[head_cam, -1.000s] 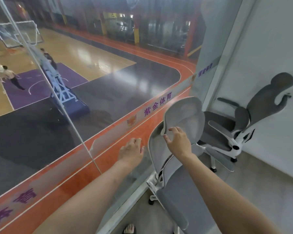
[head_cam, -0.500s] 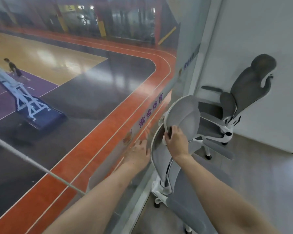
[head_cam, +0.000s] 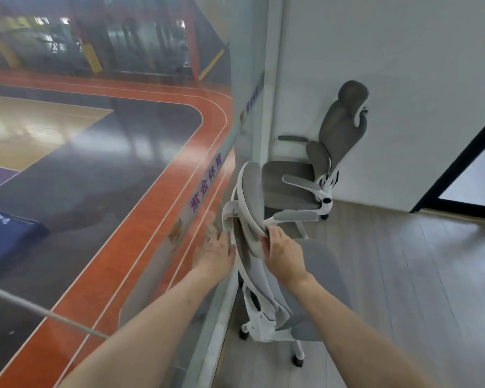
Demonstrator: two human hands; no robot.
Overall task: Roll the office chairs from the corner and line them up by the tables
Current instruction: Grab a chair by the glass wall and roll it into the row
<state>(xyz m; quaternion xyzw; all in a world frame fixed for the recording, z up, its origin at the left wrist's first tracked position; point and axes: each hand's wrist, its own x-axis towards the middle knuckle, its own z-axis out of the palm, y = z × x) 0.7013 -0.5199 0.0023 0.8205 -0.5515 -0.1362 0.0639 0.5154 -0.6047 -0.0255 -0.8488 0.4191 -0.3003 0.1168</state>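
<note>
Since the earlier frames the left hand (head_cam: 214, 254) has closed in from mid-air beside the glass to the left edge of the near chair (head_cam: 259, 259), and the right hand (head_cam: 284, 256) has slid from high on the headrest down to its lower rim, while the view has swung rightward so that more of the wooden floor (head_cam: 403, 275) shows. The right hand now has its fingers curled over the bottom edge of the grey mesh headrest (head_cam: 252, 194), thumb on the near side, gripping it. The left hand lies against the white frame at the back of the chair with its fingers mostly straight; whether any of them hook round the frame cannot be told, as the fingertips are hidden behind it. The near chair stands close against the glass wall (head_cam: 151, 163) on the left, its back toward the person, its white base and casters on the floor below. The second chair (head_cam: 328, 163), grey with white arms and a tall headrest, stands farther off in the corner, its back just beside the white wall (head_cam: 403, 79) and its seat facing left toward the glass. Through the glass, far below, lie an orange track and a dark court. A dark door frame (head_cam: 459, 163) stands at far right.
</note>
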